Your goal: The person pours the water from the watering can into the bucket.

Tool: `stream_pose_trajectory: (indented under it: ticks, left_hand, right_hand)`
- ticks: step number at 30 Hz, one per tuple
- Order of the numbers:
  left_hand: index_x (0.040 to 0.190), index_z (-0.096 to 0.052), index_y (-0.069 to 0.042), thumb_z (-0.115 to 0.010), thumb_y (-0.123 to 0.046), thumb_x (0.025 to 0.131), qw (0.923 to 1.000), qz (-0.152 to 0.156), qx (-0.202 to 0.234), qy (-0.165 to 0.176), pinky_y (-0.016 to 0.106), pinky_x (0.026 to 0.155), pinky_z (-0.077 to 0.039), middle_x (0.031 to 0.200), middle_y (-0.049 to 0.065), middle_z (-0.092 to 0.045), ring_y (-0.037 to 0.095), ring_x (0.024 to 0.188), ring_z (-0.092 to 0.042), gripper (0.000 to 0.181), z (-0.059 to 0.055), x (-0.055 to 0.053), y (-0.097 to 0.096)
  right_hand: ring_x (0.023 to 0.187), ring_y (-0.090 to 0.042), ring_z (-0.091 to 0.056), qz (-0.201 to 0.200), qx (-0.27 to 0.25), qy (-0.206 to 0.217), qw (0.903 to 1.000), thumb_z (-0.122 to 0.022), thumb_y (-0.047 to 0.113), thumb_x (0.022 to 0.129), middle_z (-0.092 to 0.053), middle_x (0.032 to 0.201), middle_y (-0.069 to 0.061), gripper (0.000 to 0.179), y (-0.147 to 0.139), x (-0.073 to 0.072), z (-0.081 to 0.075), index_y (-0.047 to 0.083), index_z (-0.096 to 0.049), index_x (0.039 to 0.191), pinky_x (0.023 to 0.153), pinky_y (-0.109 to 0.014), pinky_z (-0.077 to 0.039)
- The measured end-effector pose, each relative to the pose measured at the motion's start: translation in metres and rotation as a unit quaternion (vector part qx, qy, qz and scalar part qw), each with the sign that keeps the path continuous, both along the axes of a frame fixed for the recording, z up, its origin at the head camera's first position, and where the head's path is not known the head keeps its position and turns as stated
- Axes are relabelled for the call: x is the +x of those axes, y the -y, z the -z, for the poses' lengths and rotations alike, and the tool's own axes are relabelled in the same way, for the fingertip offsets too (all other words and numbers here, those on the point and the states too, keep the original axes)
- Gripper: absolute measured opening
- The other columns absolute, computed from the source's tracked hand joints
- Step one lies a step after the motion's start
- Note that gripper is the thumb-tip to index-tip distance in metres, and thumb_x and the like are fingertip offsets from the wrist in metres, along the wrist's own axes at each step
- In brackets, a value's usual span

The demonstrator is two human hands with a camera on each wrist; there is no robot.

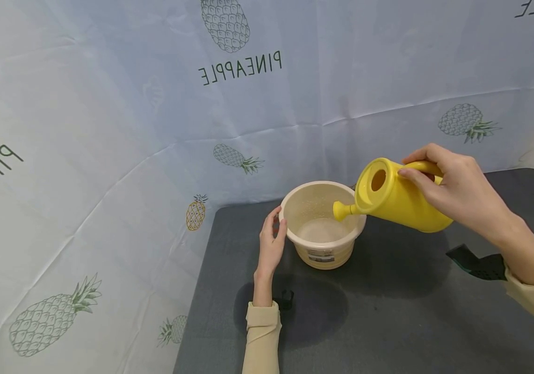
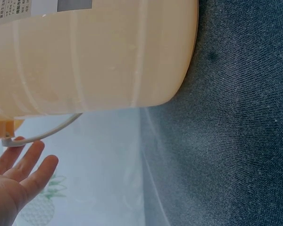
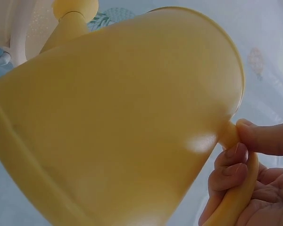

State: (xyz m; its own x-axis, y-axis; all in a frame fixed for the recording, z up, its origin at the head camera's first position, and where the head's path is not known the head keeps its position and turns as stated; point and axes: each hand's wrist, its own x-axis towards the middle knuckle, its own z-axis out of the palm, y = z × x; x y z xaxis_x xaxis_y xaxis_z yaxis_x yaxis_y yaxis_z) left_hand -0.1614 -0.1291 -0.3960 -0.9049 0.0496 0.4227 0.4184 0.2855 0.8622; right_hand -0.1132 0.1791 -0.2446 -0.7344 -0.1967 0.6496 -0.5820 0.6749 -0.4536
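Observation:
A cream plastic bucket (image 1: 323, 257) stands upright on the dark table, with small specks like droplets on its inner wall. At its left rim my left hand (image 1: 271, 246) touches the side; in the left wrist view the fingers (image 2: 30, 169) are spread and nearly straight by the bucket's thin bail handle (image 2: 49, 134). My right hand (image 1: 458, 187) grips the handle of a yellow watering can (image 1: 404, 200), fingers wrapped round it in the right wrist view. The can is tilted left, its spout (image 1: 343, 210) over the bucket's opening. No stream from the spout can be made out.
The dark cloth-covered table (image 1: 388, 332) extends in front of and right of the bucket. A pale curtain (image 1: 131, 93) printed with pineapples hangs behind and along the left. Dark straps (image 1: 479, 264) sit at the wrists.

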Motion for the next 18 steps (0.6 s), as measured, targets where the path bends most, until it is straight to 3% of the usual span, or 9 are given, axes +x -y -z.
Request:
stream_pose_trajectory:
  ticks: [18]
  left_hand:
    - [0.135,-0.042,0.003,-0.046,-0.011,0.098,1.0000,-0.004,-0.003,0.000,0.050,0.093,-0.038,0.132,0.020,-0.046,0.032,0.118,-0.046,0.040,-0.0025,0.0001,-0.0008]
  right_hand:
    - [0.074,0.007,-0.046,-0.003,0.011,0.002,0.9999,-0.069,-0.005,0.079,-0.063,0.087,-0.009,0.021,-0.0003,-0.0030,-0.0020,-0.002,-0.060,0.098,0.066,-0.007,-0.036]
